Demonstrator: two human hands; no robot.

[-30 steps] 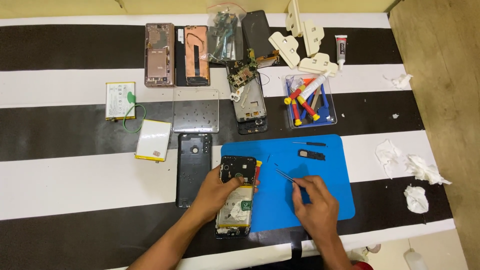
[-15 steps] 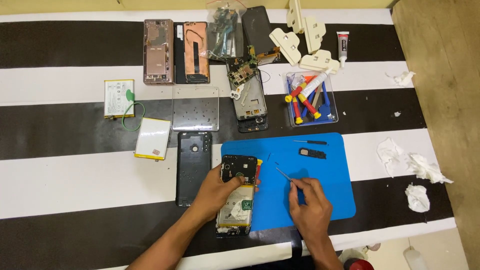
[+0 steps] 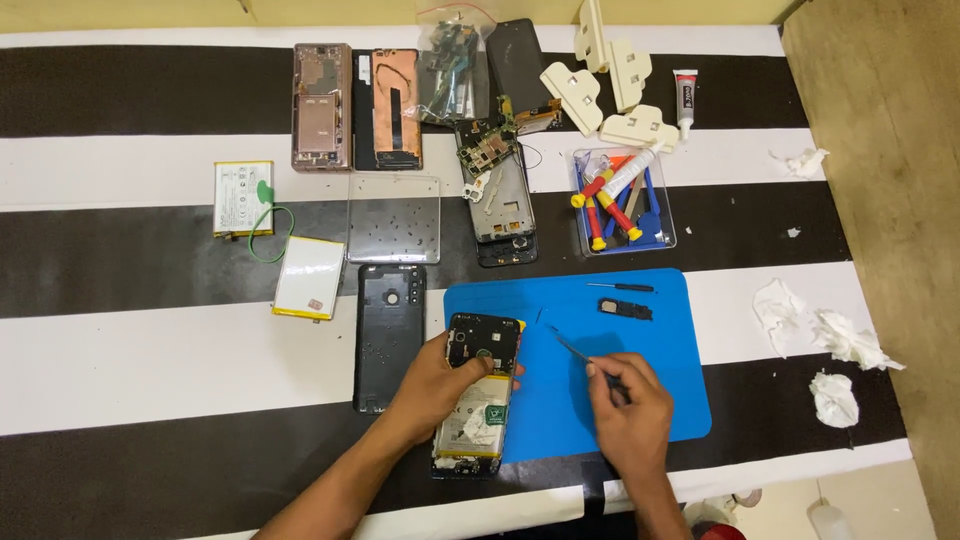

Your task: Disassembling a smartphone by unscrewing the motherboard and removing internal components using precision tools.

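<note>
Presently, an opened smartphone (image 3: 478, 395) with its back removed lies at the left edge of a blue work mat (image 3: 620, 350), partly on the mat and partly on the striped black-and-white table cover (image 3: 150, 350); its battery and dark upper frame are exposed. The left hand (image 3: 432, 385) rests against the phone's left side, fingers curled around its edge, steadying it. The right hand (image 3: 625, 400) is closed on a slim pair of tweezers (image 3: 568, 345), whose tip points up and left over the mat, near the phone's upper right corner but apart from it.

Just left of the phone lies a black back cover (image 3: 388, 335), inner face up. On the mat's upper part sit a small black component (image 3: 625, 309) and a thin dark strip (image 3: 620, 287). Above the mat, a clear tray (image 3: 625, 205) holds red and yellow screwdrivers and blue pry tools. Beside it stands another stripped phone frame (image 3: 503, 210) with a circuit board (image 3: 485, 150) at its top. Further left are a clear plastic sheet (image 3: 394, 220), two batteries (image 3: 243, 197) (image 3: 309, 277) and two disassembled phone housings (image 3: 355, 105). White plastic clamps (image 3: 605, 80) and a small glue tube (image 3: 685, 98) lie at the top. Crumpled tissues (image 3: 820, 340) lie to the right.
</note>
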